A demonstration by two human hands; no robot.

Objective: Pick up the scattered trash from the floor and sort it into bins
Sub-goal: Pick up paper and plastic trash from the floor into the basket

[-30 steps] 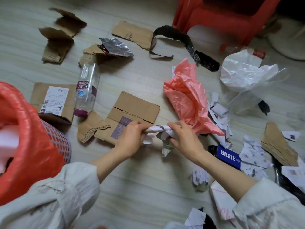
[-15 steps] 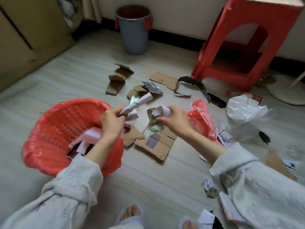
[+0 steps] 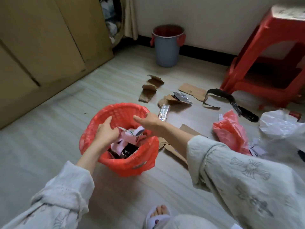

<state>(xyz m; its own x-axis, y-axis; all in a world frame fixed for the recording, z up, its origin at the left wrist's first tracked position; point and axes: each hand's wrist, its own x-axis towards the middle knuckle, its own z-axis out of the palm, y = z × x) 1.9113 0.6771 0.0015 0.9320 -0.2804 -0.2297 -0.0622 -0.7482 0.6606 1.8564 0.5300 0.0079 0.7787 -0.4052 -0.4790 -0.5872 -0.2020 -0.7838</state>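
Paper (image 3: pixel 137 131) dropping into red bin (image 3: pixel 115 164); sorting partly done.
Paper and dark wrappers already binned; cardboard (image 3: pixel 192 91), bottle (image 3: pixel 163 112), red bag (image 3: pixel 231 131), white bag (image 3: pixel 279 124) left on floor; grey bin (image 3: pixel 167 52) well apart; paper just under spread right hand (image 3: pixel 149 120), beside left hand (image 3: pixel 107 133), fingers curled, hold unclear.

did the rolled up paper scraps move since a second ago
Yes. They were held low over the floor beside the pink plastic bag; now the paper scraps are over the red-lined basket, under the left hand and right hand.
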